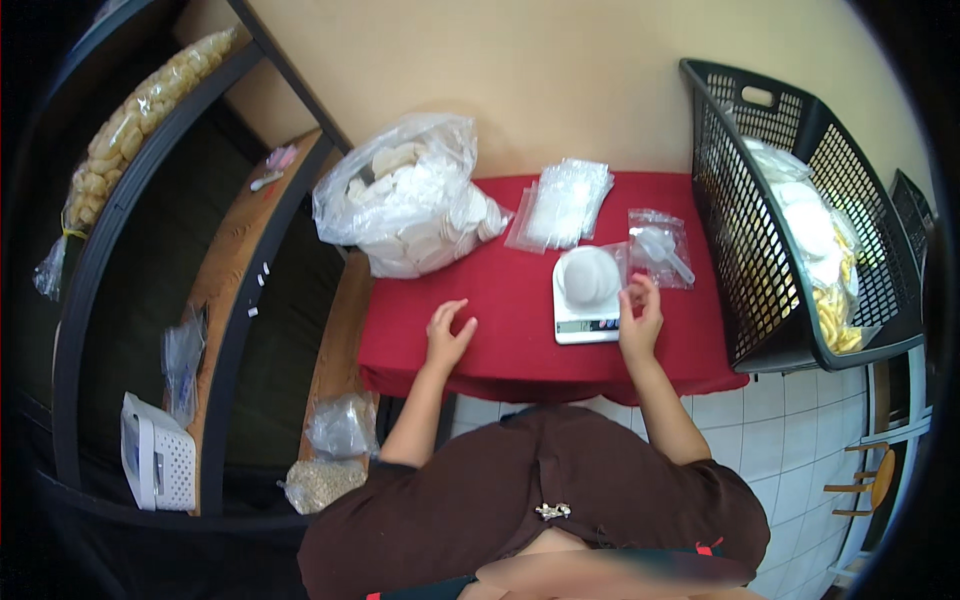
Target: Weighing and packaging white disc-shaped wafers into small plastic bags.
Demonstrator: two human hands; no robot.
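A: Main item, and where?

B: One small clear bag, round white pieces inside, resting on top of the white scale. The scale stands on the red-covered desk.

A: Handling?

B: Judged light. Film likely thin, soft and slippery; contents probably stiff, perhaps brittle. Best hold: fingers under both sides of the stack, or a pinch on the loose film at its right, without squeezing the pieces.

A: Hands?

B: Left hand: open, fingers spread, holding nothing, above the desk's near part. Right hand: fingers apart and loosely bent, just beside the scale's right edge; no grip apparent. Whether a fingertip touches the film, cannot tell.

A: Remaining stock?

B: One large bag of white pieces, left. One pile of flat clear bags, behind the scale. One packet with a white scoop, near the right hand. One black basket, far right, with filled bags inside.
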